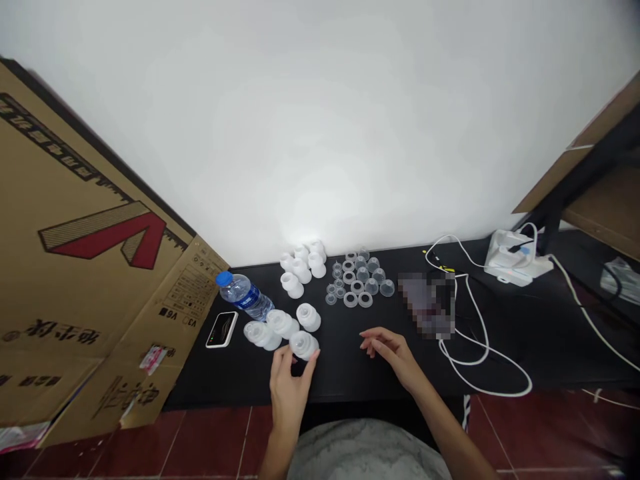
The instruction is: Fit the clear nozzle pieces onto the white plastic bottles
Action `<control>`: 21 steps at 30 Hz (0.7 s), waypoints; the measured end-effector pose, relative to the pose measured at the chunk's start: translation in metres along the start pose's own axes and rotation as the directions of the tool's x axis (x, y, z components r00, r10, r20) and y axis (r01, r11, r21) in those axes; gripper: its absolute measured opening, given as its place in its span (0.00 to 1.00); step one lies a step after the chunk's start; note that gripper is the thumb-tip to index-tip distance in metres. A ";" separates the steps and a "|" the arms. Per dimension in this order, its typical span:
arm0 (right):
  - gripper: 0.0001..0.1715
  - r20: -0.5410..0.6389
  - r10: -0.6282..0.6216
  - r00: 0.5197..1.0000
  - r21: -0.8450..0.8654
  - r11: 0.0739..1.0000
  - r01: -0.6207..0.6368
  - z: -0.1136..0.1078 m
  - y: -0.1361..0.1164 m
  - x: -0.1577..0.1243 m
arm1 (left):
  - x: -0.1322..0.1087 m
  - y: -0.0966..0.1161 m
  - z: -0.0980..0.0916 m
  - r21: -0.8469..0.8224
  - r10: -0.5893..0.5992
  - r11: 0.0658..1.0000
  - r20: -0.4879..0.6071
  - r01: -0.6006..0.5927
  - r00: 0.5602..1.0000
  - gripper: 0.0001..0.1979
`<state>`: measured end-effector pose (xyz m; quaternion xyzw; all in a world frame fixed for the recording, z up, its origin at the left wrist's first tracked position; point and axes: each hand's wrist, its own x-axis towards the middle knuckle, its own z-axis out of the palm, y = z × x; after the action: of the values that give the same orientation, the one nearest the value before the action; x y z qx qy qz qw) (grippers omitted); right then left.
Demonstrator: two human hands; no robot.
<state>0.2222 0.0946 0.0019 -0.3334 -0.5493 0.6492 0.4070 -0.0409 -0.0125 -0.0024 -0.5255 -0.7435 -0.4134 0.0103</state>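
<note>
My left hand [291,383] has its thumb and fingers around the base of a small white plastic bottle [304,345] with a translucent top. Three similar bottles stand close by, one of them the white bottle [309,317] just behind. Over the black table [340,373], my right hand [393,351] is apart from everything, fingers loosely bent and nothing visible in them. Farther back are several plain white bottle bodies [291,285]. Beside those lie clear rings [365,300], clear domed caps [387,287] and small clear nipple-shaped pieces [331,299], sorted in groups.
A water bottle [250,297] with a blue cap and a white device with a dark screen [222,330] are at the left, beside a large cardboard box [100,267]. On the right lie a blurred-out object [427,303], a white cable [485,333] and a power strip [515,257].
</note>
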 end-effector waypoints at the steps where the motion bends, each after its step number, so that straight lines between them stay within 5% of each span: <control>1: 0.20 0.001 0.001 1.000 -0.005 1.000 -0.001 0.000 0.000 0.000 | 0.004 -0.002 -0.001 0.018 -0.008 1.000 -0.006 0.008 1.000 0.20; 8: 0.21 -0.031 0.004 1.000 -0.018 1.000 -0.004 0.003 -0.001 0.001 | 0.018 -0.007 0.006 0.009 -0.045 0.999 0.002 0.045 0.999 0.22; 14: 0.22 -0.100 0.006 0.995 -0.028 1.000 -0.009 0.004 0.002 0.003 | 0.006 -0.009 0.010 -0.040 -0.077 0.996 -0.077 0.074 0.994 0.24; 18: 0.22 -0.112 0.004 0.994 -0.024 1.000 -0.006 0.004 0.003 0.004 | 0.000 -0.014 0.000 0.004 -0.076 0.997 -0.279 0.081 0.957 0.36; 21: 0.22 -0.107 0.007 0.994 -0.028 1.000 -0.010 0.004 0.003 0.005 | 0.007 -0.021 -0.005 -0.075 -0.086 0.995 -0.407 0.061 0.909 0.58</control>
<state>0.2155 0.0971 -0.0003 -0.3758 -0.5346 0.6242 0.4282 -0.0630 -0.0125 -0.0081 -0.3990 -0.7311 -0.5369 0.1343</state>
